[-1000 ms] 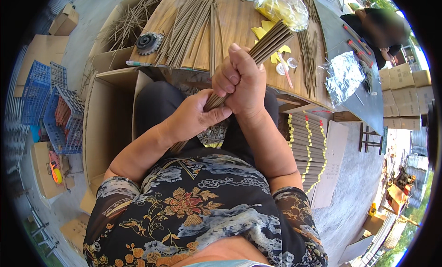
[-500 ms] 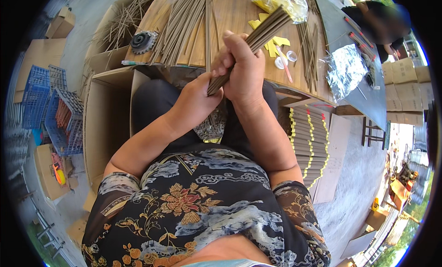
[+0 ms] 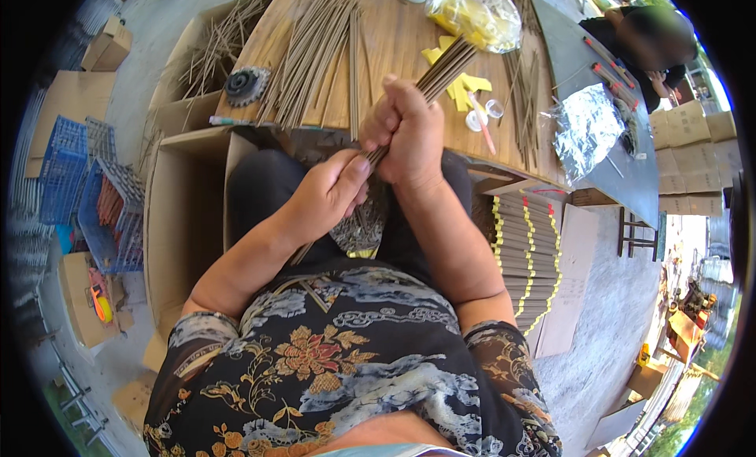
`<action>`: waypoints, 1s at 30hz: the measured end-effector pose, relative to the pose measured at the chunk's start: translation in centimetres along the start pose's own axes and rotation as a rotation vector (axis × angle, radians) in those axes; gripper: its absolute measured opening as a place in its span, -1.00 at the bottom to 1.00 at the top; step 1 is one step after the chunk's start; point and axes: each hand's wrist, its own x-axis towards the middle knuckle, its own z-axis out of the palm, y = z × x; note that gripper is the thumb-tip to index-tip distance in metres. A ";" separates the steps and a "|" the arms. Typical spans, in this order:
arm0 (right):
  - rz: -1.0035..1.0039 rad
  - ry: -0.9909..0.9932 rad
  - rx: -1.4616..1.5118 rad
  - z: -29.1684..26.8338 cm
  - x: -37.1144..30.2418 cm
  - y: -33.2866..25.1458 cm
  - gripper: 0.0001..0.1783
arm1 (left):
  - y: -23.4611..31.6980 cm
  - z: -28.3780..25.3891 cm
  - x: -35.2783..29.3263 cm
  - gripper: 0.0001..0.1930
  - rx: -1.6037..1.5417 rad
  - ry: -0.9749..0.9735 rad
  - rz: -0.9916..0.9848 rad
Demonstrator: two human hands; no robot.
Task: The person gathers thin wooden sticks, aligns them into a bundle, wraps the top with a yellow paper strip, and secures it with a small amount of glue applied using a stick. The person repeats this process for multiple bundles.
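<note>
A bundle of thin brown incense sticks (image 3: 450,66) slants up and to the right above my lap. My right hand (image 3: 408,133) is wrapped around its middle in a fist. Just below, my left hand (image 3: 335,191) is closed around sticks at the lower end, thumb on top. A few stick ends (image 3: 302,253) poke out under my left wrist, toward my shirt. More loose incense sticks (image 3: 316,59) lie spread on the wooden table (image 3: 398,51) beyond my hands.
On the table are a dark toothed wheel (image 3: 246,87), yellow paper strips (image 3: 466,87), small round lids (image 3: 476,121) and a plastic bag (image 3: 480,16). Cardboard boxes (image 3: 185,221) stand left. Yellow-banded bundles (image 3: 526,256) lie right. A person (image 3: 650,44) sits far right behind crumpled foil (image 3: 587,130).
My left hand has slid down and to the left, and stick ends now show below its wrist. The bundle's upper end has dropped slightly to the left.
</note>
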 end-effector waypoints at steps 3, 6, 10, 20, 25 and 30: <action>0.069 0.001 0.009 0.3 0.5 0.2 -0.68 | -0.6 -0.2 -0.1 -0.69 0.060 0.017 0.008; 0.065 -0.049 -0.036 0.8 1.2 -0.1 -0.69 | -1.9 -0.6 0.6 -0.69 0.151 0.068 0.161; -0.014 -0.100 -0.139 1.3 4.0 -1.9 -0.75 | -2.4 -0.9 1.2 -0.68 0.094 0.097 0.167; -0.165 0.303 -1.711 -8.8 13.3 1.2 -0.25 | -2.7 -3.6 4.3 -0.65 -0.390 0.108 0.046; -0.112 0.350 -1.834 -10.3 13.3 4.3 -0.27 | -3.5 -4.4 4.9 -0.64 -0.435 0.104 0.010; -0.412 0.399 -1.927 -11.4 14.5 4.3 -0.36 | -3.5 -5.0 5.6 -0.66 -0.484 0.125 0.003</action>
